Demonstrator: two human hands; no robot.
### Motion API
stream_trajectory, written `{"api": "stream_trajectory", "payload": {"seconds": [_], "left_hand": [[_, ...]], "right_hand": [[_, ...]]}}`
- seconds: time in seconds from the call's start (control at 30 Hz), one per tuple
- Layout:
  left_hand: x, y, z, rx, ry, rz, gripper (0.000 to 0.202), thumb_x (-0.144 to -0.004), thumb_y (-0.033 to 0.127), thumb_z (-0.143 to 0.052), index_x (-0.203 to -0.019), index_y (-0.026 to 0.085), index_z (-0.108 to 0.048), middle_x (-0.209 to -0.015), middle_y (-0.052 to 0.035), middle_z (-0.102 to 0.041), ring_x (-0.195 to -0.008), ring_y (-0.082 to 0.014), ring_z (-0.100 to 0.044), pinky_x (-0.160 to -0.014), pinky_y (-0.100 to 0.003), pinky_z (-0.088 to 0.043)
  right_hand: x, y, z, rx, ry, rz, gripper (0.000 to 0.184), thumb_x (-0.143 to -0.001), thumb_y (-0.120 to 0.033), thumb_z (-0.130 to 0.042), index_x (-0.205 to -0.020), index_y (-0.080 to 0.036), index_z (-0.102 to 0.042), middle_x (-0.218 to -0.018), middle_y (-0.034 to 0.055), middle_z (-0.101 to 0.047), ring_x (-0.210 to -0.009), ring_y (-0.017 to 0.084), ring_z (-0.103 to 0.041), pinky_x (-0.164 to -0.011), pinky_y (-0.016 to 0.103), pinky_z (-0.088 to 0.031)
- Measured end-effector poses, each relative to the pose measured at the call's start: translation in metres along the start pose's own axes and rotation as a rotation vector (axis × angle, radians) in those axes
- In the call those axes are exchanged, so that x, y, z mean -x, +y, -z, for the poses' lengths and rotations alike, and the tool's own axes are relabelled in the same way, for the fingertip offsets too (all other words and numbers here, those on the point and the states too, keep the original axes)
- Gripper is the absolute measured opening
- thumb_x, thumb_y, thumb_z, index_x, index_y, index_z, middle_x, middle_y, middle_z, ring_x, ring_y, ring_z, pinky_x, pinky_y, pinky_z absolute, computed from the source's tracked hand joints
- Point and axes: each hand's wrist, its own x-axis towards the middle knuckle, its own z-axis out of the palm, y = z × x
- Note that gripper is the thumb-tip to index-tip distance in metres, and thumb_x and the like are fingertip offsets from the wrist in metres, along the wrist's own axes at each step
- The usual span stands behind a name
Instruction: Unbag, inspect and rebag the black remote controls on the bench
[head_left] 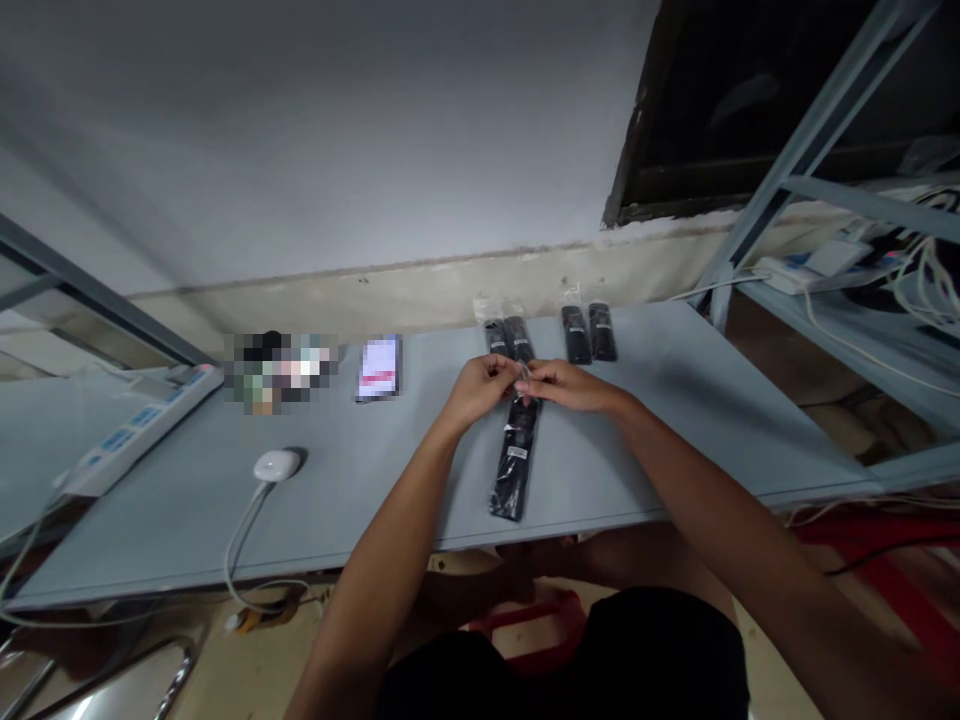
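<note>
A long clear plastic bag (pixel 516 455) holds a flat black item with a small white label, lying lengthwise toward the table's front edge. My left hand (pixel 481 388) pinches the far end of this bag, fingers closed. From the other side my right hand (pixel 568 384) grips the same end, its fingertips meeting the left ones. Just beyond my hands lie two similar bagged black items (pixel 496 338), partly covered by the fingers. Two more bagged black items (pixel 576 335) lie side by side to the right. What exactly the black items are, I cannot make out.
On the grey table (pixel 337 500) a phone-like device (pixel 379 367) lies left of my hands, near a blurred cluster of things. A white plug-like device (pixel 276 465) trails a cable over the front edge. Power strips (pixel 142 430) sit at the left and far right. A wall stands behind.
</note>
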Motion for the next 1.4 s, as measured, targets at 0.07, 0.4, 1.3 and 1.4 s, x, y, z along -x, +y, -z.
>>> {"api": "stream_trajectory", "payload": {"seconds": [0.07,0.4,1.3,1.4], "left_hand": [[-0.002,-0.004,0.002,-0.017,0.039,-0.052,0.034,-0.086,0.049,-0.074,-0.088,0.016,-0.067,-0.077,-0.0018,-0.066,-0.072,-0.0154,-0.06,-0.07,-0.028,-0.049],[-0.005,-0.018,0.002,0.056,0.003,-0.036,0.038,-0.089,0.048,-0.079,-0.099,0.02,-0.055,-0.066,0.0041,-0.061,-0.055,-0.0109,-0.052,-0.055,-0.023,-0.036],[0.0,-0.005,0.008,0.123,-0.112,0.1,0.037,-0.082,0.047,-0.08,-0.096,0.013,-0.073,-0.083,-0.0047,-0.07,-0.068,-0.0132,-0.059,-0.065,-0.026,-0.043],[-0.001,-0.01,0.01,0.091,-0.11,0.1,0.039,-0.081,0.051,-0.081,-0.084,0.013,-0.073,-0.071,-0.0014,-0.063,-0.06,-0.0109,-0.05,-0.06,-0.026,-0.039]], "right_hand": [[0.0,0.001,0.002,-0.031,0.052,-0.049,0.057,-0.092,-0.071,-0.064,-0.08,-0.016,-0.077,-0.071,0.0008,-0.062,-0.062,0.014,-0.055,-0.063,0.028,-0.043],[0.002,0.011,0.016,-0.121,0.228,-0.167,0.043,-0.08,-0.058,-0.083,-0.088,-0.017,-0.08,-0.078,0.0062,-0.077,-0.069,0.018,-0.067,-0.063,0.028,-0.051],[-0.002,0.014,0.013,-0.517,0.334,-0.306,0.026,-0.081,-0.04,-0.09,-0.094,-0.02,-0.079,-0.09,0.0061,-0.082,-0.071,0.015,-0.075,-0.057,0.021,-0.06],[-0.001,0.012,0.013,-0.55,0.352,-0.323,0.026,-0.084,-0.037,-0.089,-0.103,-0.022,-0.079,-0.097,0.0063,-0.083,-0.075,0.015,-0.076,-0.062,0.023,-0.063]]}}
